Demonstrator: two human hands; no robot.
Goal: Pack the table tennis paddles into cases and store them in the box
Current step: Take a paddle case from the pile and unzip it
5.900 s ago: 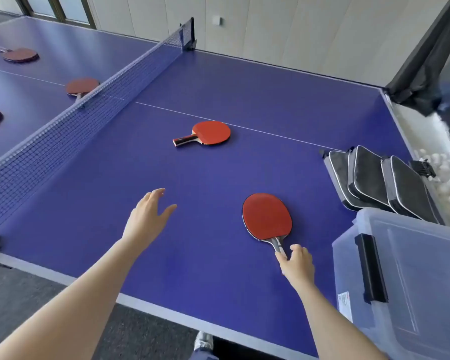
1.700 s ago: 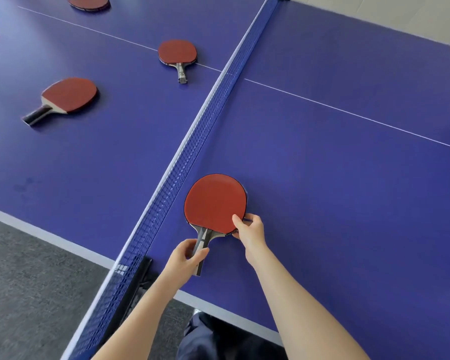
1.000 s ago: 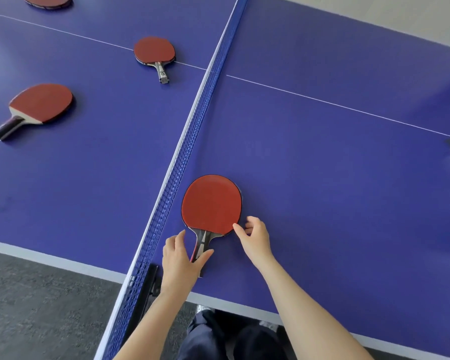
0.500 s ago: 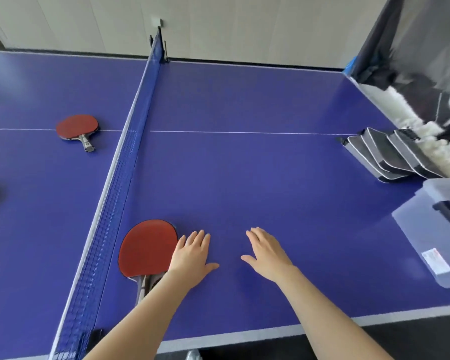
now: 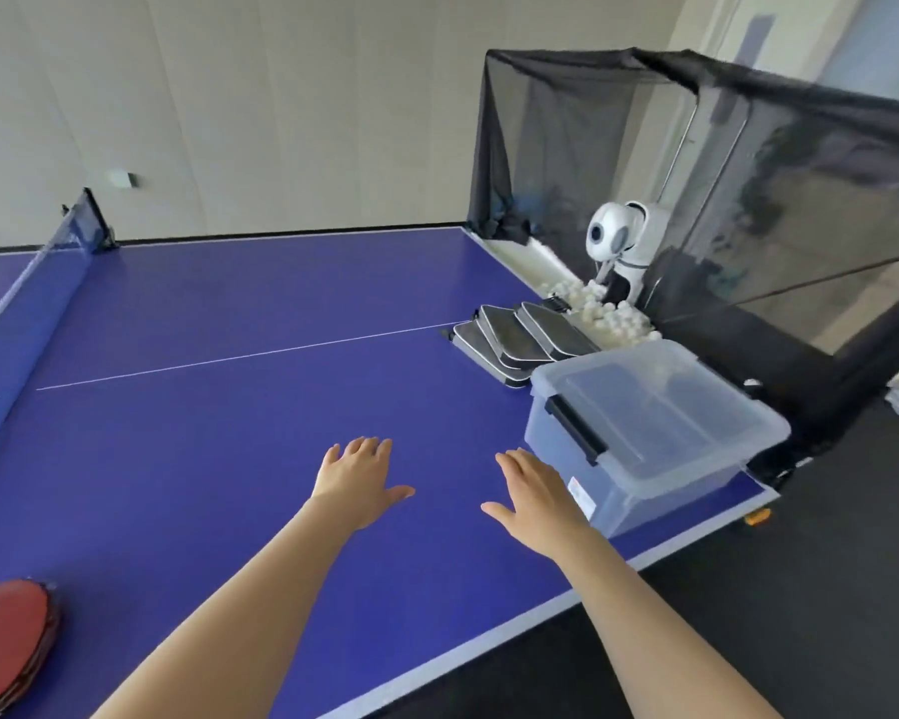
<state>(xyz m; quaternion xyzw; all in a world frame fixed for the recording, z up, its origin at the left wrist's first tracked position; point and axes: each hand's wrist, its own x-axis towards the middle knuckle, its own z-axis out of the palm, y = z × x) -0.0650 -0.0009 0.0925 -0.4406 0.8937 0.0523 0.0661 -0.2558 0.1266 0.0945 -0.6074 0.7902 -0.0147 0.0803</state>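
Note:
A stack of red paddles (image 5: pixel 9 635) lies at the lower left corner of the view, on the blue table (image 5: pixel 229 407). Three black zip cases (image 5: pixel 520 337) lean in a row near the table's right edge. In front of them stands the clear plastic box (image 5: pixel 644 428) with its lid on and black latches. My left hand (image 5: pixel 356 480) hovers flat over the table's middle, fingers spread and empty. My right hand (image 5: pixel 535 493) is also spread and empty, just left of the box's near corner.
The net (image 5: pixel 27 282) crosses the table at the left. Behind the cases a white ball machine (image 5: pixel 618 246) stands among several white balls (image 5: pixel 608 316), under a black catch net (image 5: pixel 748 199). Dark floor lies past the table's near edge.
Both hands let go of the paddle stack by the net and moved right toward the box. My view swung right; the stack now sits at the lower left corner.

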